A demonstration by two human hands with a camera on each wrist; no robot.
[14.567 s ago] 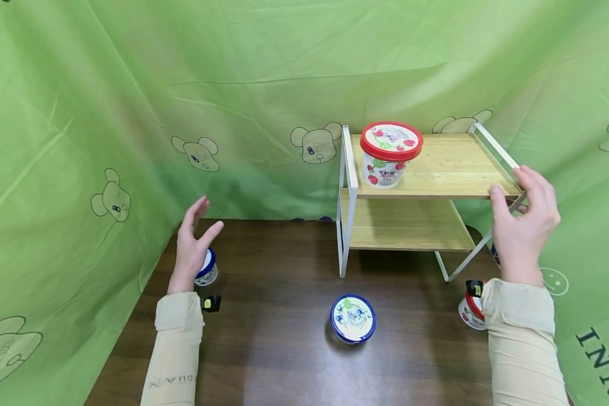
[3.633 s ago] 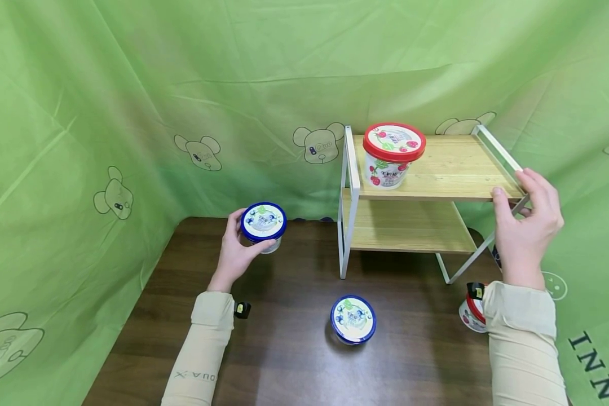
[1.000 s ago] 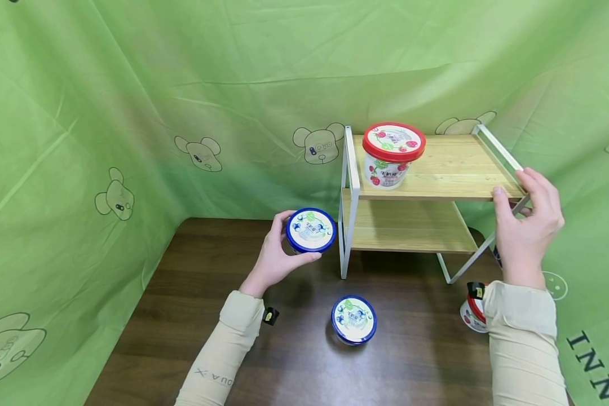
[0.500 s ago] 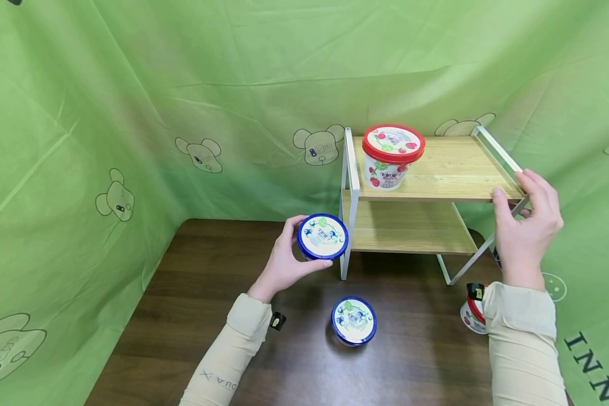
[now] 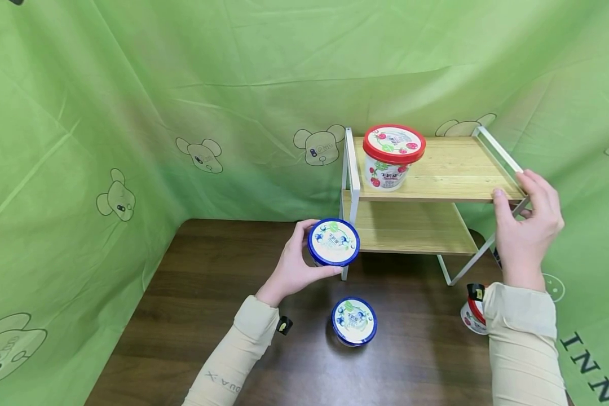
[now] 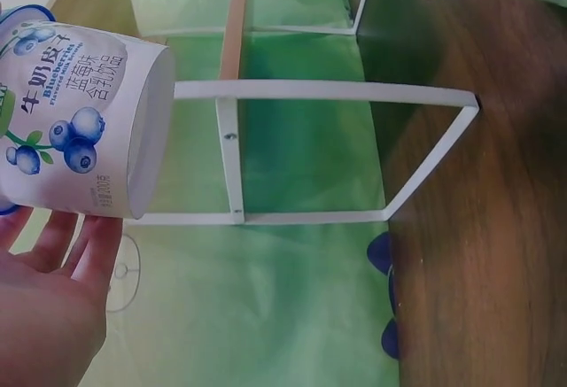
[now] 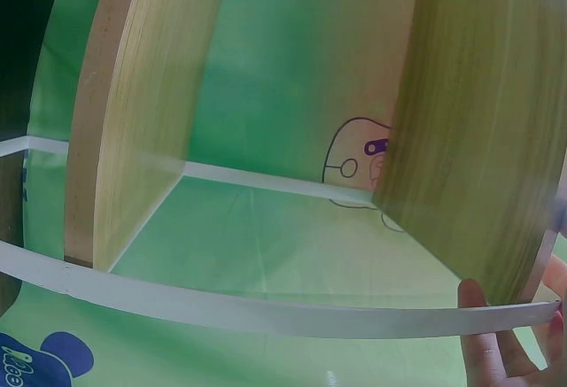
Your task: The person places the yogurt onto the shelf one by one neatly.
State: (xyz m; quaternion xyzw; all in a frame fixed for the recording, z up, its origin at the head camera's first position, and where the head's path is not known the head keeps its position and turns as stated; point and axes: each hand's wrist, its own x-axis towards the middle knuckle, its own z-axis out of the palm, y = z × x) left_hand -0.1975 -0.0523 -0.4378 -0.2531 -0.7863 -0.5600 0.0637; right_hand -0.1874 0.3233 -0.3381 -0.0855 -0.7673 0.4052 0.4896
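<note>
Left hand grips a round, blue-lidded white tub beside a two-tier wood-and-metal rack, whose corner the right hand grips — seemingly a carrying step; next probably calls for clearing the frame.

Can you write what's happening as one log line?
left hand: holds blue-lidded tub above table | right hand: grips corner of rack | red-lidded tub: atop rack | second blue-lidded tub: on table
</note>
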